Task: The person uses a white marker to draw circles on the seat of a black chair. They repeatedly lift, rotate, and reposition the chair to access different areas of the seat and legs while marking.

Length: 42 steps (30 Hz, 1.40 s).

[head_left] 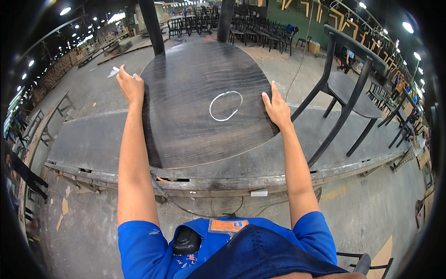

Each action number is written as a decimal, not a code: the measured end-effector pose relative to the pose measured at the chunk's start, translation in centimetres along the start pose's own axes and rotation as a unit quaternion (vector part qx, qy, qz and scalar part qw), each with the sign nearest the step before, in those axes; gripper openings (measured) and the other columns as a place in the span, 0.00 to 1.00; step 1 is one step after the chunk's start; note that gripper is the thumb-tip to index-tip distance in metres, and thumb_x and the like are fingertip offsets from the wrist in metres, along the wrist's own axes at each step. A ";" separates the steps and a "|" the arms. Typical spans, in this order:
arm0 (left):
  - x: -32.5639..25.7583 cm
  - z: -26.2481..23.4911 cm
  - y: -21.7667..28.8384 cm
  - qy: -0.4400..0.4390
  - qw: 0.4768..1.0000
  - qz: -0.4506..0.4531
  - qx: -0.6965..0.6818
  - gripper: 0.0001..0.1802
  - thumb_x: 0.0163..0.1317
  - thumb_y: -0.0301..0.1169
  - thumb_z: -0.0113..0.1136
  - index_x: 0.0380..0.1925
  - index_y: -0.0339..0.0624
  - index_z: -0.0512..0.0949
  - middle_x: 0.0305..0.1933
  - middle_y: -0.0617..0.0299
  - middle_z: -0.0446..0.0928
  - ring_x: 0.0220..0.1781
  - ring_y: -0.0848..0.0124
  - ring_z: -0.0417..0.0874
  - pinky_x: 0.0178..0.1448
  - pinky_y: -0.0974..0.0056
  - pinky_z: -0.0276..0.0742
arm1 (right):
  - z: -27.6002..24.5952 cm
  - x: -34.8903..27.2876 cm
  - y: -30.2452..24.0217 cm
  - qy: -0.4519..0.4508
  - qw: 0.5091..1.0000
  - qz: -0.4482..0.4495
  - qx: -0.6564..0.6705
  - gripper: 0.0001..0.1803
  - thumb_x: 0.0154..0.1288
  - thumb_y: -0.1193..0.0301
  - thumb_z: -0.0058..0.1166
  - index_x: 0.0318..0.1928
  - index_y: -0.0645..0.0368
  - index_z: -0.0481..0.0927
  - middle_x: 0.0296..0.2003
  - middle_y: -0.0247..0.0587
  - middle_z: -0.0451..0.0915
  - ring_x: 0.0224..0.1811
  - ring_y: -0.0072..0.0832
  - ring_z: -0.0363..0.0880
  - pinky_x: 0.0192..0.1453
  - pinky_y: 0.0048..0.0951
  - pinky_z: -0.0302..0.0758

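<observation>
A dark wood-grained chair seat (186, 83) lies broad before me over the bench, two dark posts rising at its far side. On its face is a white hand-drawn loop (226, 106), right of the middle. Beside the seat's left edge, my left hand (130, 87) is closed with a short white stick like chalk (116, 69) between its fingers. A pale scrap shows just past it, too small to name. My right hand (277, 108) rests at the right edge, fingers stretched out and thumb apart against the rim.
A grey workbench (93, 135) runs across under the seat. To the right, another dark chair (353, 95) stands on it. Cables (204, 214) trail on the floor below the bench's near edge. Rows of dark chairs (260, 35) stand far back; several people are in the distance.
</observation>
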<state>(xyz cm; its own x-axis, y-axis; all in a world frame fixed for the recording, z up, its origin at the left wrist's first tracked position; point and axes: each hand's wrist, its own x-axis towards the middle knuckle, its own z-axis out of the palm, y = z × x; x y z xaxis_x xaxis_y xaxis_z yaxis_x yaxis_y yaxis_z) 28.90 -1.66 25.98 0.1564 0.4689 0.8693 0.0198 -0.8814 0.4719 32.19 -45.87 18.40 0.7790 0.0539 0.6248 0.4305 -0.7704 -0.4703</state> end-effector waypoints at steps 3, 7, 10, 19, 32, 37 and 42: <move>0.2 0.2 -0.4 -0.021 0.999 -0.042 -0.007 0.28 0.55 0.24 0.57 0.58 0.38 0.66 0.55 0.42 0.69 0.56 0.47 0.73 0.58 0.52 0.70 | -0.3 1.2 0.7 -0.071 0.945 0.051 0.316 0.30 0.66 0.54 0.54 0.61 0.62 0.70 0.48 0.47 0.80 0.51 0.34 0.78 0.57 0.31 0.71; 1.4 1.6 -3.3 -0.096 0.986 -0.124 -0.062 0.26 0.55 0.27 0.60 0.55 0.37 0.70 0.50 0.47 0.75 0.54 0.55 0.76 0.57 0.56 0.71 | -0.5 1.5 1.4 -0.174 0.855 0.169 0.457 0.29 0.65 0.54 0.57 0.58 0.64 0.72 0.48 0.38 0.79 0.48 0.24 0.77 0.54 0.26 0.71; 1.0 2.9 -7.8 -0.149 0.941 -0.162 -0.258 0.26 0.55 0.29 0.63 0.55 0.37 0.72 0.46 0.51 0.78 0.51 0.62 0.77 0.57 0.61 0.71 | 0.1 2.1 2.3 -0.195 0.842 0.145 0.482 0.27 0.65 0.52 0.56 0.54 0.61 0.75 0.46 0.35 0.79 0.47 0.22 0.77 0.52 0.24 0.72; -23.2 1.7 -17.6 -0.103 0.661 -0.453 -0.589 0.18 0.68 0.34 0.49 0.53 0.36 0.71 0.48 0.58 0.76 0.48 0.69 0.77 0.52 0.64 0.74 | 13.2 -2.8 9.9 -0.040 0.739 0.190 0.646 0.26 0.70 0.57 0.45 0.61 0.60 0.69 0.56 0.41 0.75 0.55 0.34 0.75 0.59 0.36 0.73; -21.8 1.4 -17.8 -0.204 0.673 -0.529 -0.475 0.14 0.66 0.37 0.50 0.44 0.41 0.76 0.32 0.65 0.78 0.31 0.73 0.79 0.33 0.67 0.74 | 14.0 -5.5 3.8 0.110 0.752 0.377 0.530 0.34 0.73 0.45 0.27 0.49 0.62 0.76 0.39 0.42 0.80 0.39 0.31 0.78 0.44 0.31 0.73; -20.4 0.3 -15.4 -0.210 0.699 -0.510 -0.454 0.08 0.65 0.29 0.53 0.40 0.38 0.77 0.29 0.65 0.78 0.27 0.76 0.78 0.29 0.71 0.73 | 11.7 -6.6 2.3 0.064 0.770 0.362 0.521 0.41 0.71 0.38 0.19 0.36 0.62 0.76 0.22 0.42 0.77 0.19 0.30 0.75 0.28 0.30 0.72; -22.5 -0.2 -16.9 -0.137 0.702 -0.531 -0.455 0.09 0.66 0.27 0.51 0.43 0.37 0.76 0.30 0.64 0.78 0.28 0.75 0.79 0.29 0.71 0.74 | 14.8 -9.5 3.3 0.086 0.821 0.298 0.479 0.40 0.71 0.39 0.22 0.37 0.63 0.78 0.25 0.41 0.79 0.26 0.27 0.77 0.33 0.26 0.71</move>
<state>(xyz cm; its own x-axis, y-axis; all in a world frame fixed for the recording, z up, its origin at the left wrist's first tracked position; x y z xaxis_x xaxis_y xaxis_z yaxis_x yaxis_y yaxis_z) 24.84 2.68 -1.49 0.7171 0.6955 -0.0451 -0.3500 0.4154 0.8396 33.00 -39.57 1.71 0.9411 -0.3051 0.1459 0.2217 0.2308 -0.9474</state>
